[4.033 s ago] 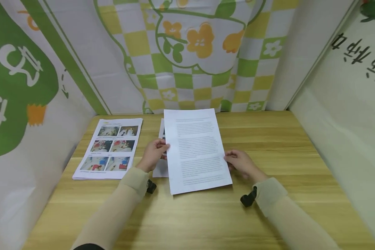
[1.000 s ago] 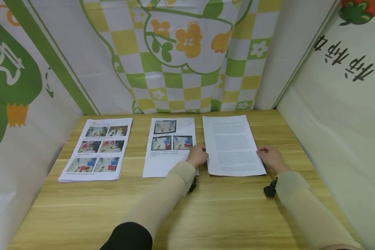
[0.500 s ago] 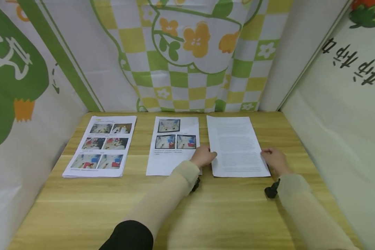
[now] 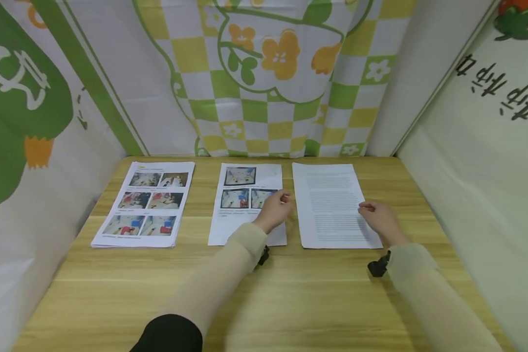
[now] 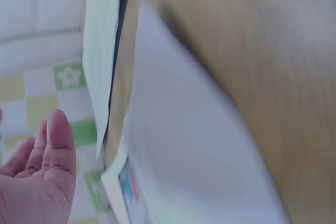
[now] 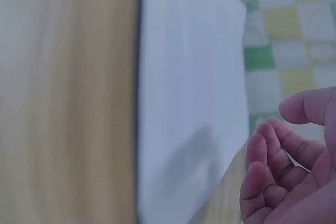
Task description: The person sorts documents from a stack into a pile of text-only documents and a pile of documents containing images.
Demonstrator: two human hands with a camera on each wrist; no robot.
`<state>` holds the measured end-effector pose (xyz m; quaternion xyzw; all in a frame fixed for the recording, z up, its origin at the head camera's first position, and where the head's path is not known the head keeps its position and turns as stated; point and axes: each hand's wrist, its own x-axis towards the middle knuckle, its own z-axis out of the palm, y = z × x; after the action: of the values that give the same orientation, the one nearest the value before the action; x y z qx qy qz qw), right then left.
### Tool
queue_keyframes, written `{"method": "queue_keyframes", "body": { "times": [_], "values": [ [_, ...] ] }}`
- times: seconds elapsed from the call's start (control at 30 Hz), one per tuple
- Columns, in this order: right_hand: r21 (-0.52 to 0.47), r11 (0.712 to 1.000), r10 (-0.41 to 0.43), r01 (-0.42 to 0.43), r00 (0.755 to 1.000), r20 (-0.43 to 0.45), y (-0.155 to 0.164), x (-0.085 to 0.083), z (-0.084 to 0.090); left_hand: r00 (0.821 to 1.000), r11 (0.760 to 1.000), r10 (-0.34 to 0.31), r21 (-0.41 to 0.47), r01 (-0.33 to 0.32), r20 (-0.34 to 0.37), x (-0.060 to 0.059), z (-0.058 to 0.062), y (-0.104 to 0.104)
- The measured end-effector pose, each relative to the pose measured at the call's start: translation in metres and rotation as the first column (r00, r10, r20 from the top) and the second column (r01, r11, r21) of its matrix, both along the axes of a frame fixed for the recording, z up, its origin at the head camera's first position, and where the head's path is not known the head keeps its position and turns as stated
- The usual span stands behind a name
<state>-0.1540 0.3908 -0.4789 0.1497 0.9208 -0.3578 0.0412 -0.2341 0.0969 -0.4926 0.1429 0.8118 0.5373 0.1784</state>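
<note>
Three lots of paper lie in a row on the wooden table (image 4: pixel 290 293). A text sheet (image 4: pixel 330 203) lies at the right, a sheet with three photos (image 4: pixel 239 215) in the middle, and a stack of photo pages (image 4: pixel 143 205) at the left. My left hand (image 4: pixel 276 208) hovers over the right edge of the middle sheet (image 5: pixel 194 150), fingers relaxed, and the left hand (image 5: pixel 37 182) holds nothing. My right hand (image 4: pixel 376 217) is at the right edge of the text sheet (image 6: pixel 189 93). Loosely curled, the right hand (image 6: pixel 289 171) is empty.
Printed fabric walls close the table in at the back (image 4: pixel 264 73), the left (image 4: pixel 22 146) and the right (image 4: pixel 488 146). The table's front half shows bare wood under my two sleeved forearms.
The text sheet went from the table's centre to the right and now lies flat. My left hand has left its left edge and moved over the middle sheet. The right hand shifted slightly inward.
</note>
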Motion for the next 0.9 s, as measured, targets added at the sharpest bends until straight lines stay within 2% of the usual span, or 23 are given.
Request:
{"method": "queue_keyframes", "body": {
  "times": [0.1,0.3,0.4,0.6,0.7,0.83,0.9],
  "values": [
    [-0.069,0.997,0.032,-0.033,0.999,-0.024,-0.02,-0.009,0.005,0.999,1.0,0.03,0.01,-0.03,-0.023,-0.006,0.006,-0.022],
    [-0.193,0.978,0.072,-0.083,0.996,-0.059,-0.053,-0.024,0.006,0.996,0.994,0.086,0.072,-0.087,0.011,-0.016,0.014,-0.066],
    [-0.26,0.958,0.1,-0.117,0.992,-0.078,-0.066,-0.029,0.006,0.992,0.987,0.125,0.1,-0.126,0.015,-0.02,0.013,-0.086],
    [-0.354,0.922,0.145,-0.16,0.987,-0.067,-0.095,-0.033,-0.002,0.988,0.988,0.152,0.033,-0.151,-0.025,-0.021,0.002,-0.125],
    [-0.401,0.898,0.175,-0.183,0.983,-0.058,-0.115,-0.033,-0.005,0.983,0.983,0.185,0.004,-0.185,-0.01,-0.02,-0.002,-0.148],
    [-0.457,0.864,0.212,-0.21,0.976,-0.048,-0.143,-0.034,-0.006,0.965,0.965,0.261,-0.012,-0.261,0.016,-0.021,-0.003,-0.18],
    [-0.477,0.852,0.223,-0.217,0.974,-0.043,-0.155,-0.036,-0.007,0.962,0.962,0.273,-0.025,-0.272,0.025,-0.021,-0.002,-0.196]
  ]
}}
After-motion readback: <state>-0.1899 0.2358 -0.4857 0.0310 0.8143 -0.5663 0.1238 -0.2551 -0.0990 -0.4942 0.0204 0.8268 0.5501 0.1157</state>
